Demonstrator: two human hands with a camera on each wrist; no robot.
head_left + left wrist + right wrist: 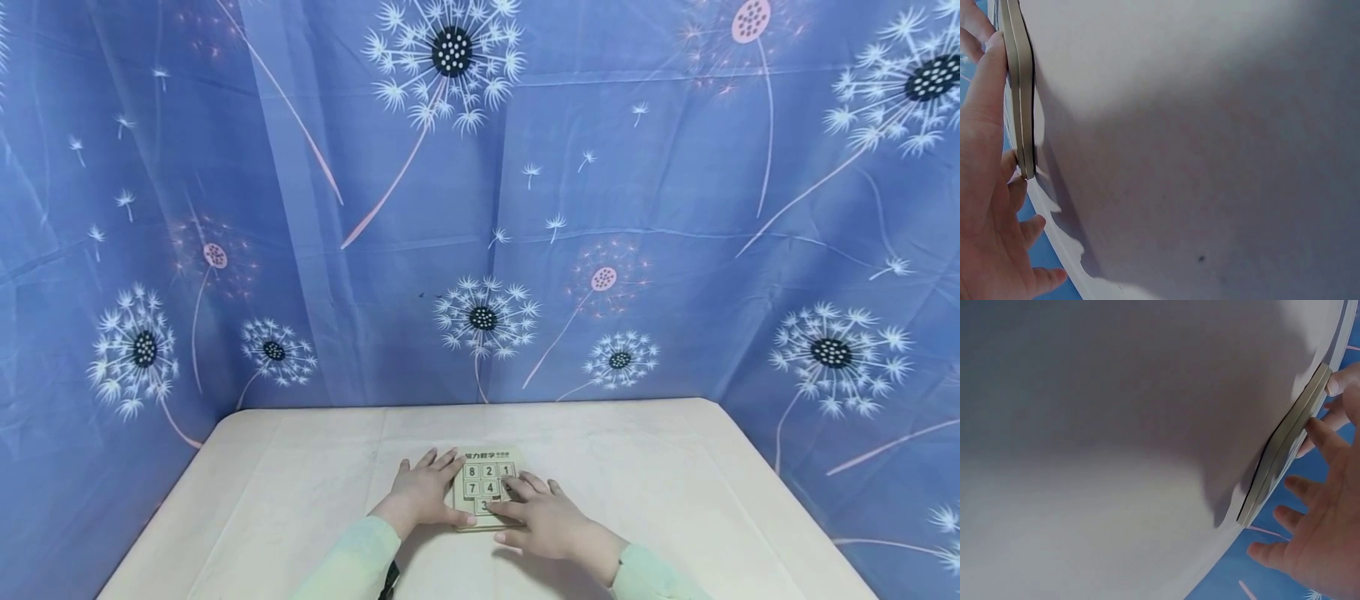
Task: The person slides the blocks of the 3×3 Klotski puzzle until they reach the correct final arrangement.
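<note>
Head view, number board: a pale wooden rectangular puzzle board with black printed characters along its far edge (pixel 491 523) is lying flat on a cream, round-cornered table (pixel 300 483), nearly midway between its sides.
Head view, tiles: small square pale tiles with black numerals (pixel 490 488) are sitting in the board, 8, 2 and 1 in the far row, 7 and 4 below them, and 3 nearest the person; fingers are partly covering others on the right.
Head view, left hand: the left hand (pixel 426 490) is spreading along the board's left side, its thumb lying at the near left corner; it is bracing the board with extended fingers, not clenching it.
Head view, right hand: the right hand (pixel 551 523) is reaching over the board's right side, fingers extended over the tiles, ungripped.
Head view, backdrop: a blue cloth with white and pink dandelions (pixel 390 183) is hanging behind the table.
Left wrist view, board edge: the left thumb is touching the board's edge, while the other fingers are fanning out past its end.
Right wrist view, board face: one right finger is touching the board's upper face; the others are pointing outward, loosely apart.
</note>
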